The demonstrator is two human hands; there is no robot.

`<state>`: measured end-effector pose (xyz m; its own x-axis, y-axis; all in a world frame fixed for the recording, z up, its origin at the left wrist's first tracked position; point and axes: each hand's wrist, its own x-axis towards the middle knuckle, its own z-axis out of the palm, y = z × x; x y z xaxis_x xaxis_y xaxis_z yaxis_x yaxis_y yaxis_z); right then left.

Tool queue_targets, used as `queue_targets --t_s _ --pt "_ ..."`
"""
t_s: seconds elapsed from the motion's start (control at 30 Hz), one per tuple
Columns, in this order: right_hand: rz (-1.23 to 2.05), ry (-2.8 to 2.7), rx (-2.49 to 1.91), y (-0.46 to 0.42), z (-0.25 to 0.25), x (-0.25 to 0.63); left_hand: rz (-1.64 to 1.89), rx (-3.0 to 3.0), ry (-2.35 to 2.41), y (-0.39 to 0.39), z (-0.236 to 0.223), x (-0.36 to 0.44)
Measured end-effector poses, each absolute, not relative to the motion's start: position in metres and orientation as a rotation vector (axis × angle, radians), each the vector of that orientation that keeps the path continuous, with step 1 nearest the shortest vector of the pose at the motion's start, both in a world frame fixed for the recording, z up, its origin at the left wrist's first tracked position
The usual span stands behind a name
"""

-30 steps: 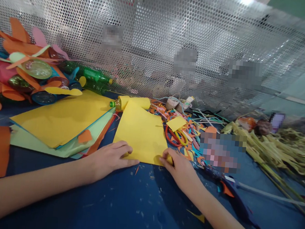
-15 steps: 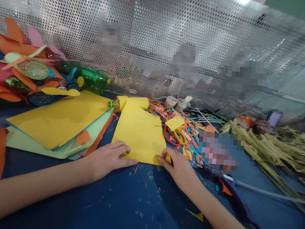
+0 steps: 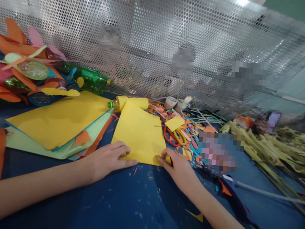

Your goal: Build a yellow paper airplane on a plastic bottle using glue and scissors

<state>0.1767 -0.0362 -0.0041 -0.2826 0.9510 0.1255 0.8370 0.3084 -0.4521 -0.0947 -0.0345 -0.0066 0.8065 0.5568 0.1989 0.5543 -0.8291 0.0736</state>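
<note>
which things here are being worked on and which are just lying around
Being worked on:
- yellow sheet, near edge under the left hand and right hand

Apparently just lying around:
- stacked coloured sheets
- yellow-wrapped bottle
- paper scraps
- glue gun
- dried husks

Got dried husks at right, glue gun lower right, green bottle left, perforated silver sheet up top.

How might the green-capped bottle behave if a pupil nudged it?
The green-capped bottle would probably roll, since it lies on its side and looks round. It is likely light for its size, as its see-through neck suggests plastic. The yellow sheet overlapping it in view might hinder it.
</note>
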Motion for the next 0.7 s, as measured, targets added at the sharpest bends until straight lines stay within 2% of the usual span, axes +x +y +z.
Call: queue_targets --t_s 0.43,0.7 --pt "0.488 -2.156 -1.653 -0.038 -0.002 0.181 0.228 2.991 0.885 -0.035 -0.004 -0.096" --pt "0.679 -2.163 -1.625 -0.037 0.006 0.184 0.413 2.999 0.904 -0.036 -0.01 -0.097"
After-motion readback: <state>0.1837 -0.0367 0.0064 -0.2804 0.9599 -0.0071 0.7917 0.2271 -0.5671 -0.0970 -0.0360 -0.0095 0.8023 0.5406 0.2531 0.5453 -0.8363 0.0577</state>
